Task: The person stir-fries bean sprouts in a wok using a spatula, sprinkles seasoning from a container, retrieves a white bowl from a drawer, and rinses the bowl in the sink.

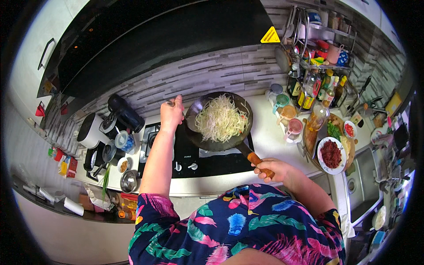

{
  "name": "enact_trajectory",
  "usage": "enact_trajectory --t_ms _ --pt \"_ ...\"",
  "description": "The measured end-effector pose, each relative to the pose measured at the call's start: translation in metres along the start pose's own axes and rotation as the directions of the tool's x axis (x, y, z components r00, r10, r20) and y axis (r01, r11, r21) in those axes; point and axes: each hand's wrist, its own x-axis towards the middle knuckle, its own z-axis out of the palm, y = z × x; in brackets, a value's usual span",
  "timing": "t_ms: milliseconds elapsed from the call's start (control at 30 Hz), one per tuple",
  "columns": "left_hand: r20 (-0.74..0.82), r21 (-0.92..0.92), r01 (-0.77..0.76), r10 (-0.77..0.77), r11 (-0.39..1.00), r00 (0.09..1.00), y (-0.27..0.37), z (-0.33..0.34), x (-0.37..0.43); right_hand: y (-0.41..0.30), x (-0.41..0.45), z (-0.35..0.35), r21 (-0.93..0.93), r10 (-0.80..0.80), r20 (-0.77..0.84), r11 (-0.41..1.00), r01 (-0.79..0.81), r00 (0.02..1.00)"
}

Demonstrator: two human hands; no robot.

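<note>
A dark wok (217, 145) tilts over the black gas stove (188, 157), heaped with pale shredded strands (222, 119), possibly bean sprouts, with a few red bits. My right hand (273, 169) grips the wok's wooden handle (254, 159) near its end. At the wok's left rim, my left hand (172, 114) is closed around a thin dark utensil handle, whose tip (170, 103) pokes out on top; the utensil's far end is hidden or too dark to make out. To the right, a plate of dark red minced food (331, 155) rests on a round wooden board (309, 139).
Lidded seasoning jars (287, 112) and a glass oil bottle (318, 116) stand right of the stove, before a metal rack (331, 66). A sink (362, 182) lies far right. Left are a steel bowl (129, 181), a small saucepan (111, 154) and a black flask (126, 112). The range hood overhangs.
</note>
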Motion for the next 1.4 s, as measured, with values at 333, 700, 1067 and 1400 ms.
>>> enact_trajectory --t_ms 333,700,1067,1400 --pt "0.174 -0.622 0.110 0.000 0.775 0.985 -0.076 0.019 -0.032 -0.003 0.000 0.001 -0.004 0.021 -0.012 1.000 -0.021 1.000" --pt "0.725 0.094 -0.936 0.621 0.340 0.298 -0.037 0.027 -0.177 -0.004 -0.002 0.004 -0.013 0.035 0.011 0.999 -0.034 0.999" --pt "0.428 -0.075 -0.834 0.773 0.547 0.468 0.013 -0.030 -0.141 -0.003 0.001 0.000 -0.004 0.022 0.023 1.000 -0.022 0.999" --pt "-0.028 -0.178 -0.145 0.143 0.973 0.989 -0.045 0.026 -0.048 -0.001 -0.001 0.001 0.001 0.000 0.025 1.000 0.000 1.000"
